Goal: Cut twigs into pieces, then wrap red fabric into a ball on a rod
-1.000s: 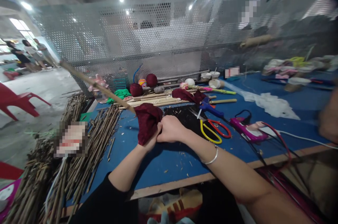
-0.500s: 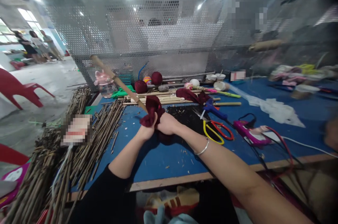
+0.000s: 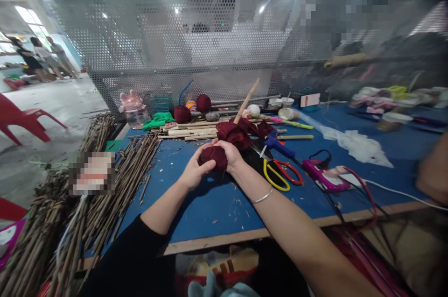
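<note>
Both my hands are closed around a dark red cloth-covered ball above the blue table. My left hand cups its left side, with the thumb across the front. My right hand grips the right side, its fingers partly hidden behind the ball. Just beyond lies bunched dark red cloth, and a pale wooden stick slants up and right from it. Whether the cloth joins the ball is unclear. Right of my hands are scissors with yellow and red handles and a blue glue gun.
Bundles of thin brown twigs lie at the left. Dark red balls and pale sticks sit along the back, before a perforated metal screen. A purple power strip with cables is at the right. Another person's arm shows at the right edge.
The stick has swung from pointing up-left to pointing up-right beyond my hands. My hands have turned, and the dark red ball now shows between them.
</note>
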Tool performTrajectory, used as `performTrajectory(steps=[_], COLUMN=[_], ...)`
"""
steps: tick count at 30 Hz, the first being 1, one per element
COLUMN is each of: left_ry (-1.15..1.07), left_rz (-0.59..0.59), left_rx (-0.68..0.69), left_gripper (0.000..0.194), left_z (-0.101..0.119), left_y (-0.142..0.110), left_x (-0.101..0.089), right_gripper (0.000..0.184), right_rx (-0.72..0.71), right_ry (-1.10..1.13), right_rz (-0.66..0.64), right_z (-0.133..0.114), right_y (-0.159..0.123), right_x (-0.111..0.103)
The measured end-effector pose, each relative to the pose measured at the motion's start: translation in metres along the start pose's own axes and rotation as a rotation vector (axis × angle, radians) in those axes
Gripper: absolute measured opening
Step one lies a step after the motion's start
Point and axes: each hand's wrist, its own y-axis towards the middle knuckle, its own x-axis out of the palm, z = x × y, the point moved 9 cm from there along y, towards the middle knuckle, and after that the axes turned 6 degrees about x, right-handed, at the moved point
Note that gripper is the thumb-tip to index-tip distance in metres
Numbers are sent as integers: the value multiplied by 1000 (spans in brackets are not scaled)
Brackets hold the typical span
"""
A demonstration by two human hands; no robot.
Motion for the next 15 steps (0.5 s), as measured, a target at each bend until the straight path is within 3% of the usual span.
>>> performTrajectory(steps=[5,10,12,15], left_ry=[63,353,490,526], left_rz=[14,-154,-108,-81], left_rx=[23,282,358,343], left_gripper=[61,81,83,83], left_z=[1,22,28,27], left_y=[1,-6,-9,-9], left_x=[2,17,16,14], right_gripper=[9,7,6,8], right_rx=[42,115,132,118], right_ry=[48,113,133,124], right_rz=[-24,-213,-265,-260], right_z=[7,4,2,-1], right_y=[-1,-9,-11,-11], right_x=[-3,15,19,16])
